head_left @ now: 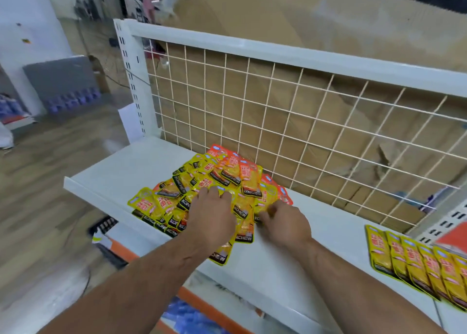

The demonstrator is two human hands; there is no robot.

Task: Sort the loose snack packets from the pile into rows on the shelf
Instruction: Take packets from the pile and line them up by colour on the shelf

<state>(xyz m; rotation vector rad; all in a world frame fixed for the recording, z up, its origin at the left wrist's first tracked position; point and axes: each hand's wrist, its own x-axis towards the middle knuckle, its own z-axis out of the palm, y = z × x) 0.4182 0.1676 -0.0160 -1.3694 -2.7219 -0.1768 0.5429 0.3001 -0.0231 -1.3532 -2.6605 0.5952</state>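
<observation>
Pile (pixel 202 192) of yellow & orange snack pkts sits mid-left on white shelf (pixel 290 265). Left hand (pixel 212 217) lies flat on pile's front, fingers spread. Right hand (pixel 283 222) just beside, at pile's right edge, fingertips curled on a pkt; grip unclear. Sorted row (pixel 417 263) of yellow pkts far right, well apart.

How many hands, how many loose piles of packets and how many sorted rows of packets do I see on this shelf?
Hands: 2 (left hand, right hand)
Pile of packets: 1
Row of yellow packets: 1
Total: 4
</observation>
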